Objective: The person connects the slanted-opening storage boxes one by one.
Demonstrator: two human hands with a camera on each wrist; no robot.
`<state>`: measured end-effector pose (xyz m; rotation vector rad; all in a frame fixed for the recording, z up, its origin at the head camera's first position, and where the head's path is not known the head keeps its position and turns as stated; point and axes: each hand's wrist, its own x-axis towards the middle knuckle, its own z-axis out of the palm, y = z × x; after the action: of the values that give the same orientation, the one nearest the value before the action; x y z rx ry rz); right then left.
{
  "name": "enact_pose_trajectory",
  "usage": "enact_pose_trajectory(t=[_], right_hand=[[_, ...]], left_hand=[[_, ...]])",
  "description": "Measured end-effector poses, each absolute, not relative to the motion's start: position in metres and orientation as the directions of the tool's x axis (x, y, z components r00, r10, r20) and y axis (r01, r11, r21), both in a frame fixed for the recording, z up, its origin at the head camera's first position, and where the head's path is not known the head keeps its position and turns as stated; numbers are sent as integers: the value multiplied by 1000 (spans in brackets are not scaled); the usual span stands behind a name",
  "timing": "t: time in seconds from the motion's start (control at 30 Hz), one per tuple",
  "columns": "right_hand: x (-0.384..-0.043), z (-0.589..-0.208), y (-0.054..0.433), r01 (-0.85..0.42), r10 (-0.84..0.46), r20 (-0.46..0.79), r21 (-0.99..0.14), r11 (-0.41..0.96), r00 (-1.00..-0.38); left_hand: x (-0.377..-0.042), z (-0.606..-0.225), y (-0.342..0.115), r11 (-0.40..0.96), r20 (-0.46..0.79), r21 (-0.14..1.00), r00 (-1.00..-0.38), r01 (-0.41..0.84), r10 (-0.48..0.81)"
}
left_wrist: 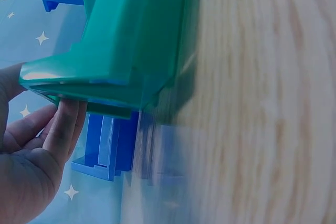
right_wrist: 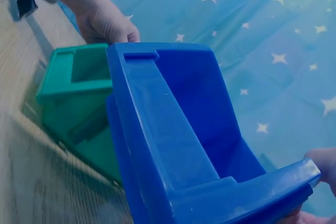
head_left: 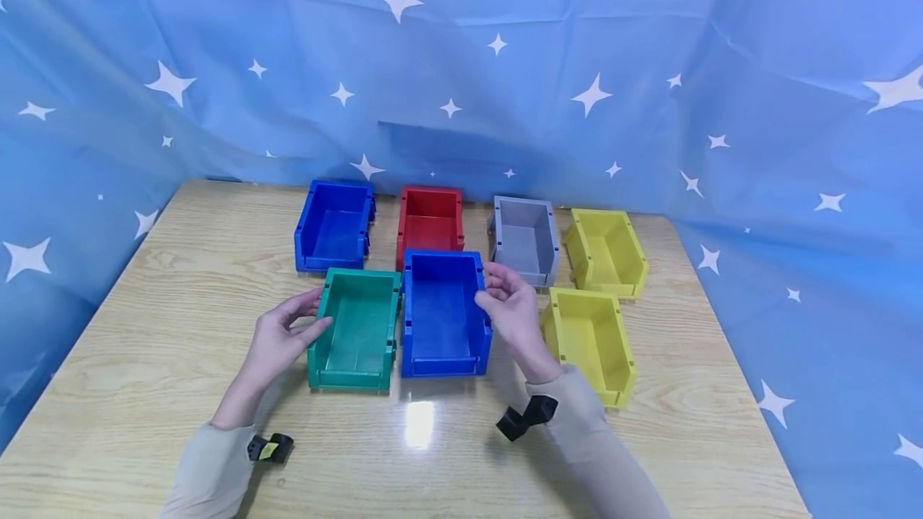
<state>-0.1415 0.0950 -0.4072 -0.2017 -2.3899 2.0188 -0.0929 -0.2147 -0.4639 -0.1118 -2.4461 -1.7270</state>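
Note:
At the middle of the table, a green open-front bin (head_left: 356, 335) and a blue bin (head_left: 441, 315) are side by side, nearly parallel. My left hand (head_left: 283, 336) pinches the green bin's left wall, thumb over the rim and fingers on the outer side. In the left wrist view, the fingers of the left hand (left_wrist: 42, 145) curl under the rim of the green bin (left_wrist: 131, 40). The blue bin's right wall is held by my right hand (head_left: 513, 312), with the thumb on the inside. The right wrist view shows the blue bin (right_wrist: 178, 124) up close, partly covering the green one (right_wrist: 79, 114).
Behind stand another blue bin (head_left: 334, 223), a red bin (head_left: 431, 219), a grey bin (head_left: 526, 239) and a yellow bin (head_left: 607, 251). A second yellow bin (head_left: 587, 343) stands beside my right forearm. A blue star-patterned curtain (head_left: 461, 62) hangs along the table's back and sides.

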Motion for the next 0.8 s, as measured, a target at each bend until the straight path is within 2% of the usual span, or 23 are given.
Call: enact_pose_trajectory(t=[0.2,0.43,0.8], right_hand=[[-140,-409,92,125,123,-110,-985,120,-986],[-132,-410,88,126,128,-108,-981,146,-986],[-128,-416,88,43,154,-27,-994,100,-988]], left_hand=[[-93,-465,-215,321,164,936,-986,145,-31],[-93,-465,-215,334,169,930,-985,151,-27],[-93,-466,-214,328,170,933,-985,147,-42]])
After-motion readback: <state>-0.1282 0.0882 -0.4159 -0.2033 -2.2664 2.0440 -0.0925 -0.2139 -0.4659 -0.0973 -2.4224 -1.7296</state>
